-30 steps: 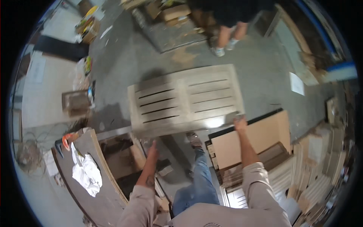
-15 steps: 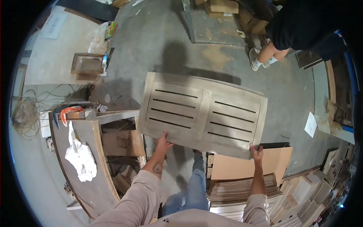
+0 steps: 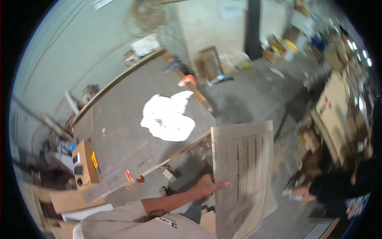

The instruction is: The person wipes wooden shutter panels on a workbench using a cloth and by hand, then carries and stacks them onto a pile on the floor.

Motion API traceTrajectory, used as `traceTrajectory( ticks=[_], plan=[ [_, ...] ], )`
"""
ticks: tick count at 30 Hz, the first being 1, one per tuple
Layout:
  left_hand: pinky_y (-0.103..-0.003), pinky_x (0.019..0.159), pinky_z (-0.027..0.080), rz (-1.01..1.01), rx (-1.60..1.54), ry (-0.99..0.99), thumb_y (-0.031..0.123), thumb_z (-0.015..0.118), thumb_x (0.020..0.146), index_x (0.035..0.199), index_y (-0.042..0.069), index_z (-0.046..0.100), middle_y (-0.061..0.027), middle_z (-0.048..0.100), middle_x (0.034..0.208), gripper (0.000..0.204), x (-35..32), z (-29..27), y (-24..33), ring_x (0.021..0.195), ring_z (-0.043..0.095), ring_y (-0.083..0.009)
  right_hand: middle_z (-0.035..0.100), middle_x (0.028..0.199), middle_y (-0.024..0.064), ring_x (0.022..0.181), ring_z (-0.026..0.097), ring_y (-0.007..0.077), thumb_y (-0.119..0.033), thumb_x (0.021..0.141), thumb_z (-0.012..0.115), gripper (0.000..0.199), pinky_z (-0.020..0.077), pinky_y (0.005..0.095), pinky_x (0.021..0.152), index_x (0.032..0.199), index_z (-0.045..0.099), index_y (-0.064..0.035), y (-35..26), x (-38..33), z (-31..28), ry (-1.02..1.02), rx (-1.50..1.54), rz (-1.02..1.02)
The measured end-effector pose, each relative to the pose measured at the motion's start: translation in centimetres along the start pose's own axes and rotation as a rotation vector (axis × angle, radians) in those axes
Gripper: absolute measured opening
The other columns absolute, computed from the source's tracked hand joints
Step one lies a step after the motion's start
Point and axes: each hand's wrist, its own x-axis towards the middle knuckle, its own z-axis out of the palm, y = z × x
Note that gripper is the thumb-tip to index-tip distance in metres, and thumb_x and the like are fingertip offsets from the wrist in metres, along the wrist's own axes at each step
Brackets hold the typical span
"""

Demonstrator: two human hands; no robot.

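The left hand's fingers (image 3: 221, 184) lie stretched out and pressed together, flat against the face of a pale grey slatted wooden panel (image 3: 242, 167). The left hand (image 3: 209, 186) steadies the panel's left edge, forearm reaching in from the lower left in a light grey sleeve. The right hand is out of sight. The panel stands upright beside a grey wooden worktop (image 3: 119, 131), where a crumpled white cloth (image 3: 167, 117) lies. Another person in dark clothing (image 3: 342, 187) bends nearby on the right.
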Motion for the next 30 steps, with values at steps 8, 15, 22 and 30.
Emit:
traceTrajectory(
  ticks=[8,15,22,30],
  plan=[
    [-0.029,0.085,0.047,0.356,-0.581,0.296,0.028,0.07,0.087,0.107,0.001,0.067,-0.0017,0.068,0.097,0.034,-9.8,-19.7,-5.6,0.092,0.061,-0.0102,0.042,0.143,0.0145,0.128,0.042,0.0306,-0.054,0.094,0.044,0.074,0.031,0.0412,0.108,0.143,0.032,-0.0001,-14.9,-0.1,20.9,-0.468,-0.048,-0.247],
    [-0.038,0.098,0.041,0.425,-1.152,0.604,0.016,0.06,0.092,0.131,0.006,0.04,-0.0101,0.052,0.125,0.045,-9.7,-34.1,-18.1,0.113,0.052,-0.0228,0.055,0.125,0.0179,0.11,0.055,0.0316,-0.034,0.092,0.059,0.055,0.0424,0.0439,0.097,0.126,0.049,0.0081,-16.5,-16.2,43.0,-0.523,-0.264,-0.468],
    [-0.04,0.089,0.046,0.395,-1.284,0.57,0.017,0.064,0.088,0.128,0.008,0.047,-0.008,0.058,0.116,0.044,-8.7,-51.1,-27.3,0.107,0.055,-0.0232,0.06,0.11,0.0186,0.095,0.059,0.0294,-0.016,0.088,0.065,0.042,0.0475,0.0423,0.089,0.112,0.055,0.0177,-6.6,-30.2,54.0,-0.481,-0.36,-0.557],
    [-0.036,0.086,0.048,0.373,-1.232,0.614,0.013,0.062,0.087,0.127,0.004,0.051,-0.0096,0.061,0.108,0.042,-7.5,-60.7,-31.3,0.096,0.06,-0.0247,0.061,0.112,0.0146,0.1,0.06,0.0301,-0.014,0.09,0.056,0.036,0.0491,0.0444,0.087,0.119,0.053,0.008,5.7,-34.0,58.8,-0.62,-0.241,-0.338]
  ],
)
